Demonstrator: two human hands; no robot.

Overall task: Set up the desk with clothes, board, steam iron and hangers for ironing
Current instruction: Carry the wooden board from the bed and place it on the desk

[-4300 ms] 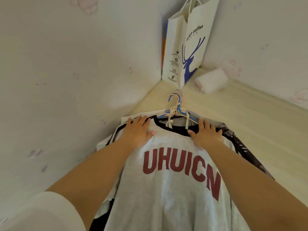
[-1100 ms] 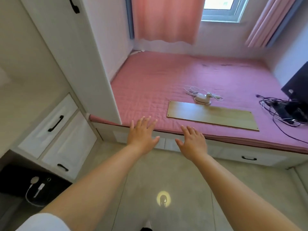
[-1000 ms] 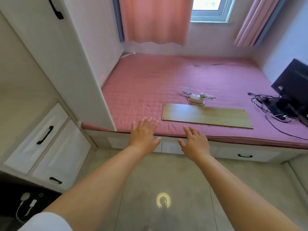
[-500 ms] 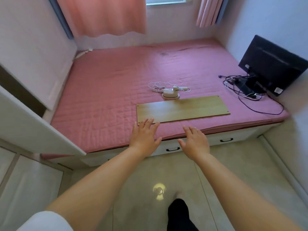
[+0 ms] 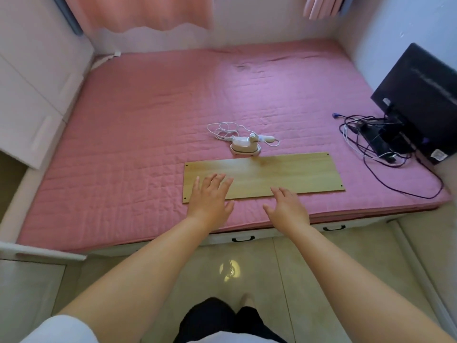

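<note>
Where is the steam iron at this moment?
In the head view the steam iron sits on the pink mattress, right of centre, just behind the far edge of the wooden board, with its white cord coiled to its left.

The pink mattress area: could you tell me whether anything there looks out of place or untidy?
Mildly: the steam iron lies on the pink mattress beside the board, its cord loosely tangled; black cables sprawl beside the monitor.

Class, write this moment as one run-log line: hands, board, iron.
left hand: open, empty | right hand: open, empty | wooden board: flat on pink mattress | steam iron: beside board's far edge, untouched
</note>
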